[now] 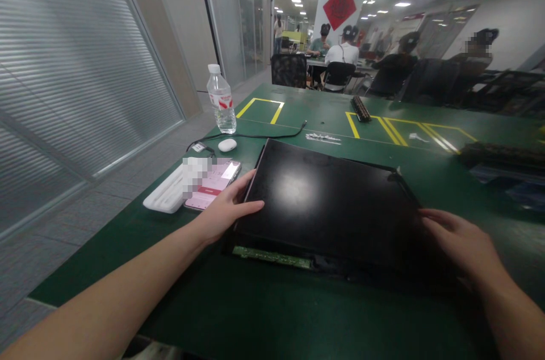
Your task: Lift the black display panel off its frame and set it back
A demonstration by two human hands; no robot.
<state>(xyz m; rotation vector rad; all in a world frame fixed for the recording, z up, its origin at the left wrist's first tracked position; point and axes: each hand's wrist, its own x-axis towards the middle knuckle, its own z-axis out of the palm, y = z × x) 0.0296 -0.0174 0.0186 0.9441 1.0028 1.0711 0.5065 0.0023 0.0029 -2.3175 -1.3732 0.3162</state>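
Note:
A black LCD screen panel [332, 201] lies in front of me over the green table, its dark face up and reflecting a ceiling light. Along its near edge shows a green circuit board strip [272, 256]. My left hand [230, 206] grips the panel's left edge, thumb on top and fingers at the side. At the right edge, my right hand [457, 235] holds the panel; its fingertips are partly hidden in shadow. Just left of the panel are a phone [215, 181] with a pink screen and a white case [172, 187].
A water bottle [221, 101], a white earbud case [227, 145] and a black cable [264, 135] lie beyond my left hand. Farther back are a dark ridged strip [360, 109] and yellow tape marks [266, 101]. Dark items [506, 161] sit at right. People sit at distant tables.

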